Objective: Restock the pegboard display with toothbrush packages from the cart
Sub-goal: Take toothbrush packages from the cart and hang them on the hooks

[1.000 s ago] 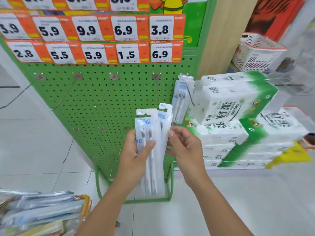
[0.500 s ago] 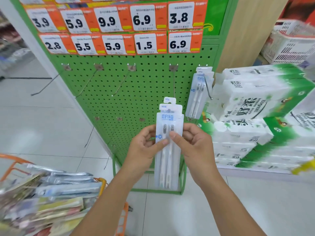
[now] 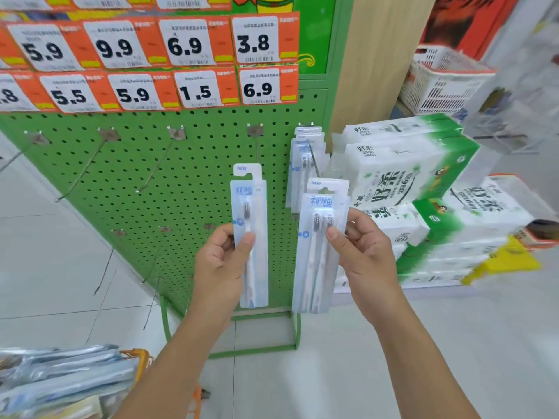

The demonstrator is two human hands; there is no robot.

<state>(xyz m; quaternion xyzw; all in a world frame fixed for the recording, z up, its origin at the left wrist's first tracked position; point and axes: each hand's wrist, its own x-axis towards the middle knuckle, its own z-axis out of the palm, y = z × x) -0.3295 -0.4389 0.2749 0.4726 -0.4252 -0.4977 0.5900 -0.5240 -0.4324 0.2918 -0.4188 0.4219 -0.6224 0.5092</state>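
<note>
Before green pegboard (image 3: pixel 187 176), left hand (image 3: pixel 220 267) and right hand (image 3: pixel 363 252) each grasp one toothbrush package (image 3: pixel 252 237)

A green pegboard (image 3: pixel 187 176) dotted with dark holes carries orange-and-white price tags (image 3: pixel 266 86) with black numerals. Pale blue and clear toothbrush packages (image 3: pixel 251 237) show dark bristles, beside white-and-green tissue packs (image 3: pixel 408 182) and a white lattice basket (image 3: pixel 441 86).

Two upright toothbrush packages (image 3: pixel 250 237) apart, more hanging (image 3: pixel 305 164) on green pegboard (image 3: pixel 181 176)
</note>
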